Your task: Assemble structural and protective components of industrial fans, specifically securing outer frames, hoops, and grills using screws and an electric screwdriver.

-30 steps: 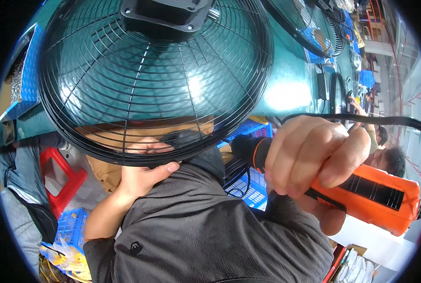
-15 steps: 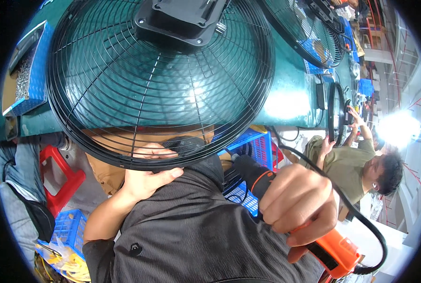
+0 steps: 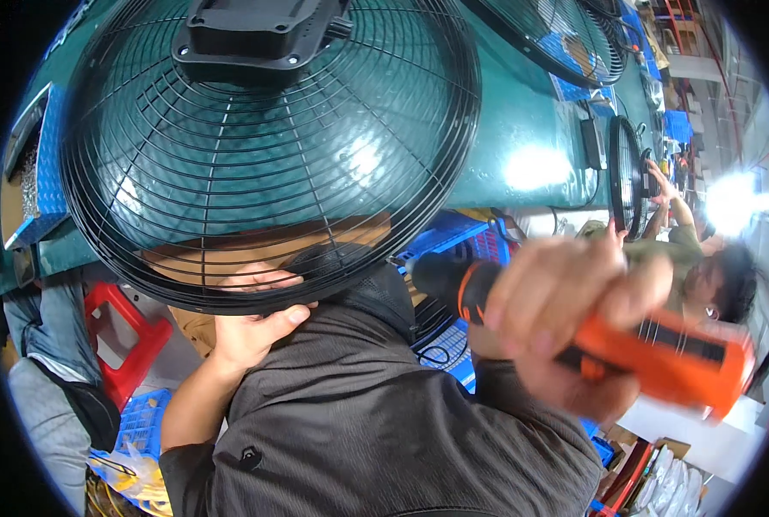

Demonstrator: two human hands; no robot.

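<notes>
A round black fan with a wire guard (image 3: pixel 208 303) overhangs the near edge of the green table, its black motor housing (image 3: pixel 246 45) on top. My left hand (image 3: pixel 255 326) grips the guard's near rim, thumb below and fingers seen through the wires. Right of the rim, my right hand (image 3: pixel 557 297), smeared by motion, is wrapped round an orange and black electric screwdriver (image 3: pixel 686 362). It is held nearly level, its tip pointing left, close to the rim's right side; whether it touches cannot be told.
On the left of the green table (image 3: pixel 522 112) stands a blue cardboard box (image 3: pixel 53 168) of small metal parts. Another fan (image 3: pixel 565 43) lies farther right. A co-worker (image 3: pixel 729 284) handles a fan at the right. Below are a red stool (image 3: pixel 143 345) and blue crates (image 3: pixel 147 418).
My right hand has risen and moved right, and the screwdriver has swung from slanting downward to nearly level. The fan sits slightly farther left in view; my left hand keeps its hold.
</notes>
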